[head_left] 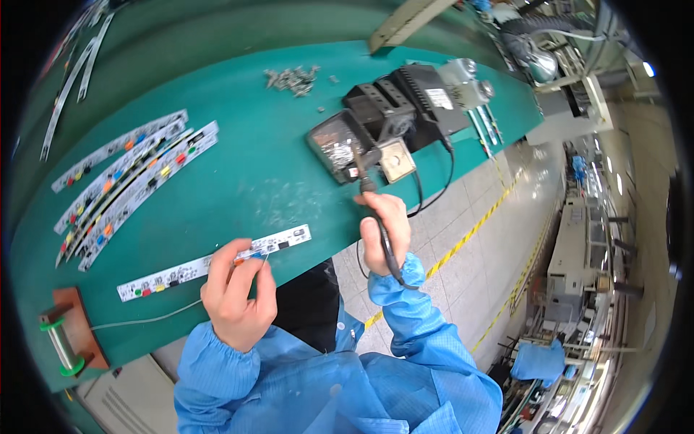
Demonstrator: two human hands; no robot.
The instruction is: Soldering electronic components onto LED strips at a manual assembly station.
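Right hand (384, 230) gripping soldering iron (363, 176), left hand (236, 291) on circuit strip (217, 262)

- Long white populated circuit strip (217, 262) lies on green counter (246, 145), near edge.
- Stack of similar white strips (130, 181) left, behind it.
- Black soldering station (405, 108) right rear.
- Solder-wire spool on wooden stand (65, 340) far left front.

Left hand (235, 293): fingertips cover part of the long white circuit strip (217, 262); the small piece pinched there is too small to identify. Right hand (385, 231) hides the soldering iron (369, 184) grip; the tip merges with the tray behind it. Small metal parts (293, 78) beyond the strip: too small to tell apart. Stacked strips (130, 181) overlap, lower ones partly hidden.
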